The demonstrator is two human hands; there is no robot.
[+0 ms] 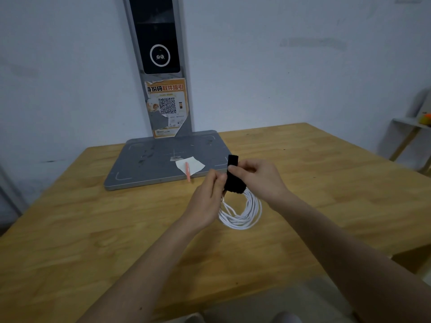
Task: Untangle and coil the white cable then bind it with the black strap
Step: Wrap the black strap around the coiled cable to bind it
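Observation:
The white cable [242, 213] hangs as a round coil of several loops above the wooden table [93, 229]. The black strap [232, 177] is wrapped around the top of the coil, and its free end sticks upward. My left hand [207, 199] grips the coil's top from the left side, beside the strap. My right hand [258, 178] pinches the strap from the right, its thumb pressed on the strap's upright part. The spot where strap and coil meet is partly hidden by my fingers.
A grey flat base plate [144, 169] with an upright post [161, 66] stands at the table's far side against the wall. A white paper slip [193, 165] and a pink pen [187, 174] lie on the plate's front right. A small shelf [410, 127] stands at far right.

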